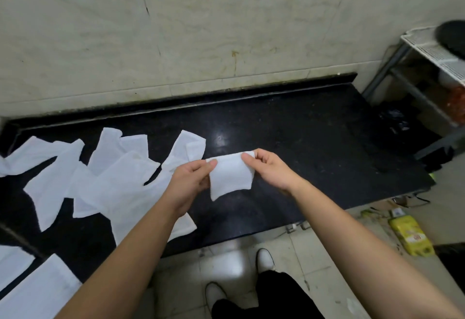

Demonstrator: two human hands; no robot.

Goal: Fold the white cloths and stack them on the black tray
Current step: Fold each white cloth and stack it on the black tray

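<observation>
Left hand (195, 178) and right hand (269, 170) pinch a folded white cloth (230, 176) by its top corners over the glossy black stone tabletop (314, 142), open rightward.

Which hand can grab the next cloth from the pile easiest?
Probably the left hand: the loose cloths lie just beside it, while the right hand is across the held cloth. Both pinch it now.
</observation>
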